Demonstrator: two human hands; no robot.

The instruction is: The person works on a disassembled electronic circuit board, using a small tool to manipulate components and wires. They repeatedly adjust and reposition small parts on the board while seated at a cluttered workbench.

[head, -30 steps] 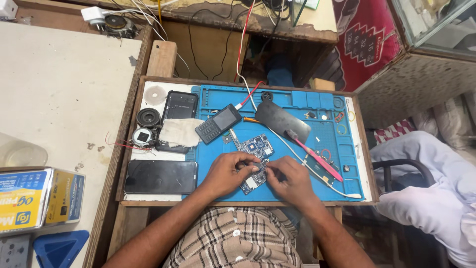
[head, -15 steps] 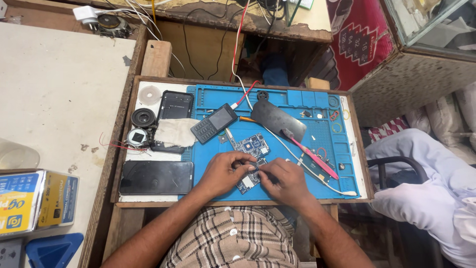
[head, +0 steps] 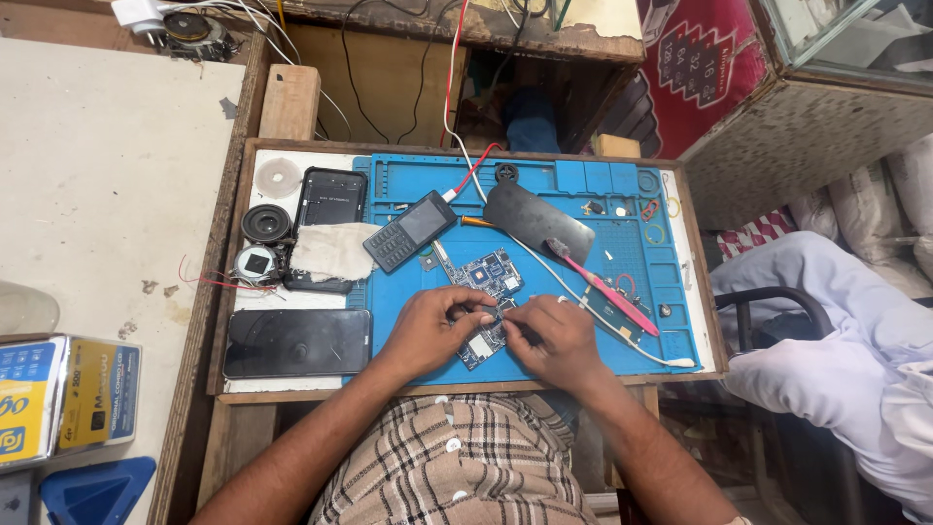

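A blue circuit board [head: 486,292] lies on the blue work mat [head: 593,345]. My left hand [head: 428,329] rests on the board's near end, fingers pinching a small part at its edge. My right hand [head: 551,337] meets it from the right, fingertips closed on a thin dark tool that touches the same spot. What sits between the fingertips is too small to tell. A dark keypad phone [head: 409,230] lies just beyond the board.
On the wooden tray [head: 248,389]: a black smartphone [head: 297,342], a phone back shell [head: 328,199], a white cloth [head: 333,250], round speakers [head: 265,224], a dark oval cover [head: 537,223], a pink-handled brush [head: 607,292], white cable. Boxes [head: 63,399] stand left; a person's clothed leg [head: 836,331] is right.
Both hands have stayed over the board with only small finger shifts. The camera view has drifted slightly, nothing on the mat has moved.
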